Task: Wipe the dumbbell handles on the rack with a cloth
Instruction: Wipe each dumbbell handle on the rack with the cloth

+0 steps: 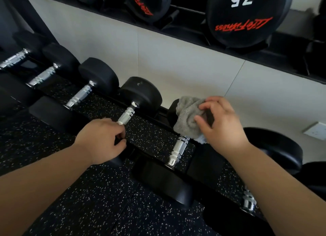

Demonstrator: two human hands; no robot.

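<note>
My left hand grips one shiny handle | my right hand holds the gray cloth on the next handle.

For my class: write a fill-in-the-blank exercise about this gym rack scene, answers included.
The right hand holds a crumpled ____ terry cloth.
The left hand grips the ridged chrome handle of a black ____.
The large black round dumbbell head on the upper shelf is marked ____.
Missing words: grey; dumbbell; 7.5.

We see grey cloth, chrome knurled handles, black dumbbell heads, white-speckled black floor, red logo at 1 o'clock.
</note>
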